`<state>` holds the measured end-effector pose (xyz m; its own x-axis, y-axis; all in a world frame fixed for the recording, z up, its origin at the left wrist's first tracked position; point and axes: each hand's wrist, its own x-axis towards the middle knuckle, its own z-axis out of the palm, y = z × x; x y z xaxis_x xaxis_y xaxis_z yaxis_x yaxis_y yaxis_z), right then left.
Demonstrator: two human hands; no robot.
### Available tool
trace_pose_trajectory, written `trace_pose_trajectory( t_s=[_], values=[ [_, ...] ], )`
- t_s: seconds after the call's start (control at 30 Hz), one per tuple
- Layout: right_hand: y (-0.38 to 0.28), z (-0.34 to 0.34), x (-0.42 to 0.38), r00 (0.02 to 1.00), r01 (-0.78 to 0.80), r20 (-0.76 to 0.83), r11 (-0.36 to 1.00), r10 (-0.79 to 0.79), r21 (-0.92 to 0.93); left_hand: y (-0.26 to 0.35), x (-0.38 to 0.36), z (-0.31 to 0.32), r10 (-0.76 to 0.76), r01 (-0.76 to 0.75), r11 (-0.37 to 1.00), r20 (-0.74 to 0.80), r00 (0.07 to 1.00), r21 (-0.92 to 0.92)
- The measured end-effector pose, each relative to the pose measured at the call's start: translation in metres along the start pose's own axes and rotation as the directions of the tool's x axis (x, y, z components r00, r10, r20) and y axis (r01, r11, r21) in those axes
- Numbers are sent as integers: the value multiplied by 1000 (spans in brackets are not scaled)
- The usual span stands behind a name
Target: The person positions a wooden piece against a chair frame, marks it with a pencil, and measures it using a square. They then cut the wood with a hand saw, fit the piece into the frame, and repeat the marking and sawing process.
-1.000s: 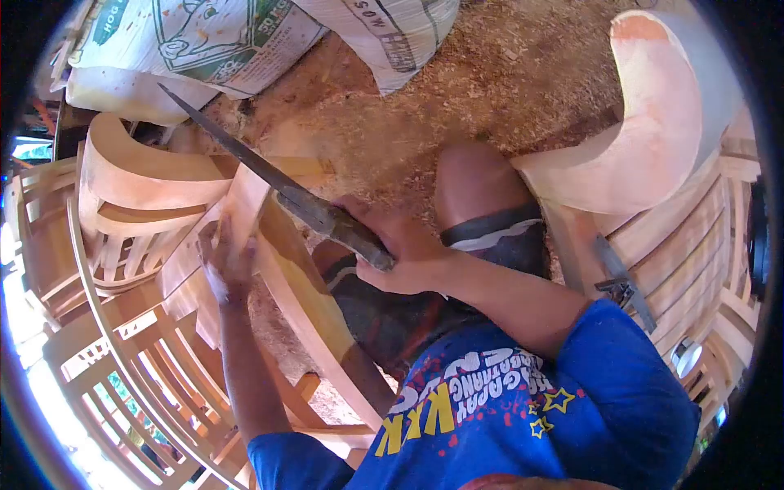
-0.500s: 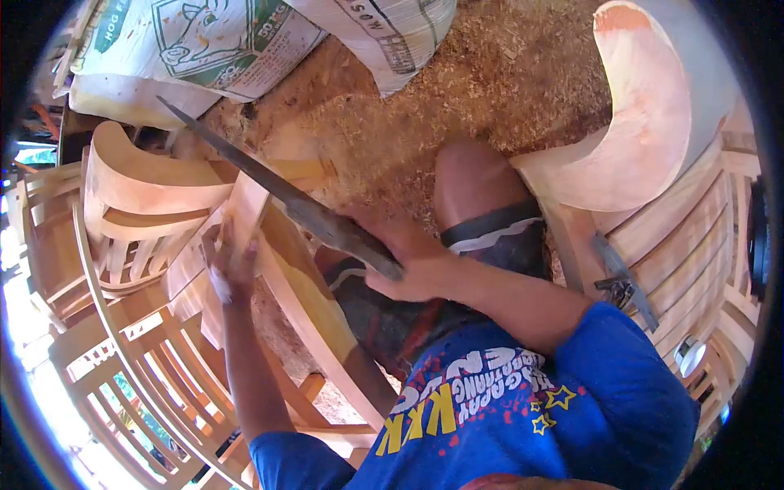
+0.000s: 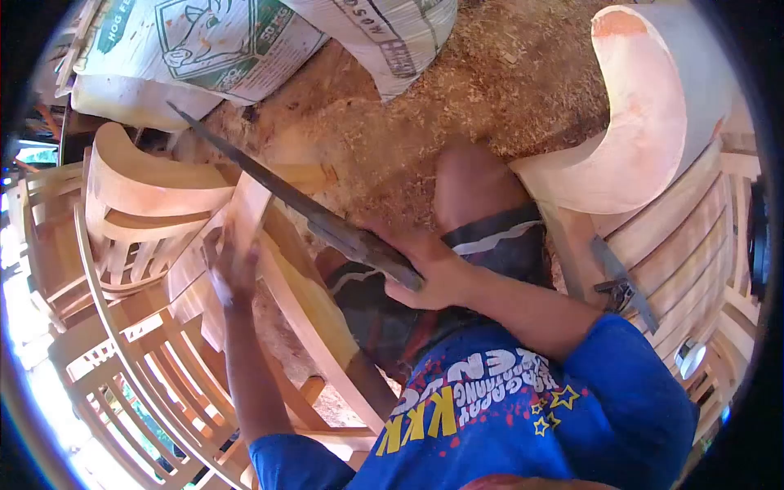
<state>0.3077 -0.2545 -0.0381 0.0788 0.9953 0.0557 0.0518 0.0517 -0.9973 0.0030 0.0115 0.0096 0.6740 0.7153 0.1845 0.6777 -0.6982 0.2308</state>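
My right hand (image 3: 437, 273) is closed around the thick dark end of a long tapering blade (image 3: 269, 175). The narrow tip points away to the upper left, and the blade crosses just over the top of a pale wooden chair post (image 3: 247, 200). My left hand (image 3: 233, 269), somewhat blurred, grips the chair's wood below that post, with the fingers partly hidden. A curved wooden armrest (image 3: 155, 184) adjoins the post on the left. Nearer me, a long curved wooden rail (image 3: 306, 306) slants down beside my leg.
A second wooden chair on the right has a broad curved arm (image 3: 649, 122) and slats, with a metal hand plane (image 3: 622, 282) lying on them. Printed feed sacks (image 3: 220, 49) stand at the far side. Sawdust covers the ground (image 3: 523, 90). More slatted chair frames (image 3: 147, 384) crowd the left.
My right hand has drawn the long blade a little back toward my body, down and to the right. My left hand stays at nearly the same place on the chair.
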Motion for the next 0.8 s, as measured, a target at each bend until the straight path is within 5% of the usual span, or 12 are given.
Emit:
trace_pose_trajectory(
  t_s=[0.1,0.2,0.33,0.47,0.6,0.8],
  values=[
    [-19,1,46,991,-123,58,989,118,79,-1,-2,-2,-13,12,1000,19,1000,11],
    [0,13,46,989,110,-89,989,-119,-103,0,2,-2,0,-2,997,22,1000,77],
    [-5,5,21,997,64,-37,995,-62,76,-2,-2,1,14,-14,996,2,1000,90],
    [-11,9,47,997,39,-62,999,-38,14,-1,1,0,32,-32,994,-3,999,102],
    [3,13,28,920,286,-228,943,-319,-169,-1,4,0,29,-29,995,-7,1000,93],
    [-4,10,47,999,32,-30,999,-32,1,1,-1,0,-10,10,987,1,1000,163]
  ],
)
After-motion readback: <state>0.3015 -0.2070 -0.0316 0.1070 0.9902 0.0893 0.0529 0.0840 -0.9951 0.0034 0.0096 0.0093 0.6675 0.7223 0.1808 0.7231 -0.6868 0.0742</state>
